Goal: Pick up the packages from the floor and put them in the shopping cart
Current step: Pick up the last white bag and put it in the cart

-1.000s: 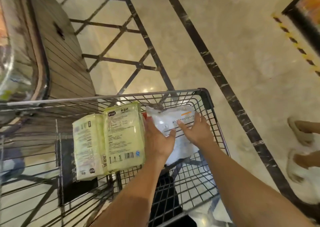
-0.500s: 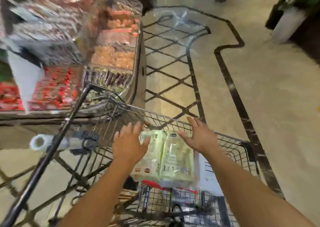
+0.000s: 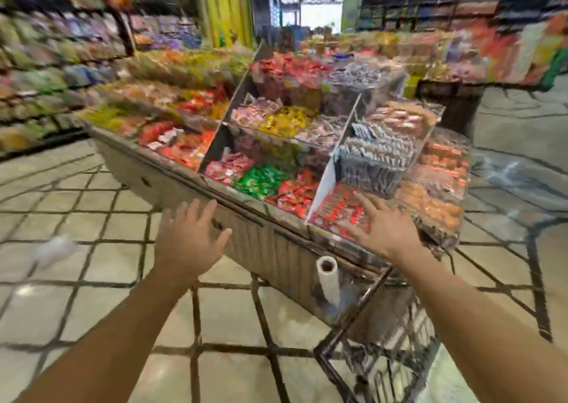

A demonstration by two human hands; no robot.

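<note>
— your left hand (image 3: 188,236) and right hand (image 3: 382,229)?
— both spread, holding nothing, over tiled floor (image 3: 92,304).
— the wire shopping cart (image 3: 381,350)?
— low right; packages unseen.

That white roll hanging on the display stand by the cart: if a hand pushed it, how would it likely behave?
The white roll looks like thin plastic film wound round a hollow core, so probably light. Being a cylinder, it would likely spin or swing rather than tip. Its glossy surface may be slippery. Motion blur hides how it is mounted on the display stand.
</note>
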